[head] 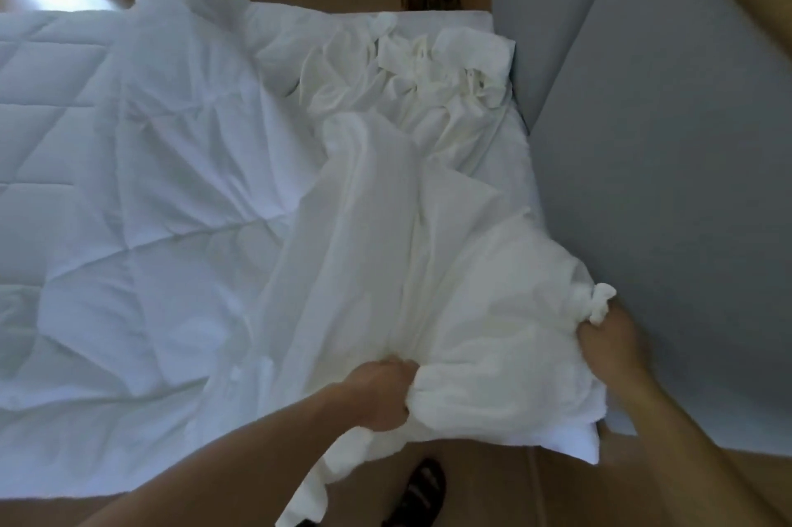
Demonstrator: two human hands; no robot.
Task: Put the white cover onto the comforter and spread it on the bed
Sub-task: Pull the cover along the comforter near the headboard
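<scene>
Both hands are clenched on the white cover (407,226): the left hand (385,393) bunches a fistful at its near edge, while the right hand (604,338) grips a corner beside a knotted tie (598,301). That cover lies crumpled over the quilted comforter (85,140) on the bed (475,18), its far end heaped against the grey padded headboard (664,140). Below, a sandalled foot (422,492) stands on the wooden floor (493,492).

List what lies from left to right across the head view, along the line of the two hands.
quilted comforter → left hand → white cover bunched between the hands → right hand gripping its knotted corner → grey padded panel
</scene>
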